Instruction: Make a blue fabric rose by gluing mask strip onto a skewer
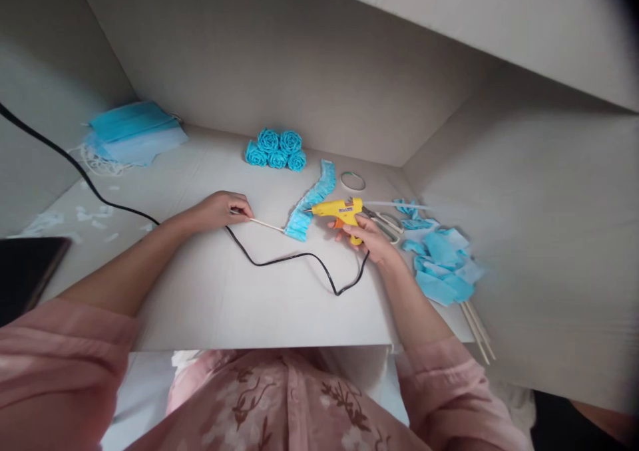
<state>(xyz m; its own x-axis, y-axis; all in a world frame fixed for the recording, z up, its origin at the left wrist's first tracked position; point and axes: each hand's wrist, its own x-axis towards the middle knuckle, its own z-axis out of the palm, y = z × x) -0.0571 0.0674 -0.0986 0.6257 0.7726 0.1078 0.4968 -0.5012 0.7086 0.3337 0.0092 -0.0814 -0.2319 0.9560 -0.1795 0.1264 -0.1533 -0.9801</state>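
Between the fingers of my left hand (227, 210) is a thin wooden stick (267, 224), its far end at the lower end of a ruffled blue strip (315, 198). The strip lies slantwise on the table. My right hand (367, 237) is closed around the handle of a yellow glue gun (337, 208), fingers near the orange trigger. The gun's nozzle points left, over or against the strip's edge; I cannot tell if it touches. A pale glue stick (399, 204) juts from the gun's back. Scissors (387, 223) lie partly hidden behind my right hand.
Several rolled blue flowers (276, 150) are stacked at the back. Blue face masks (137, 132) lie back left, white scraps (92, 217) left. A tape roll (353, 181), blue scraps (444, 258) and wooden sticks (476, 331) are on the right. A black cord (279, 260) crosses the table.
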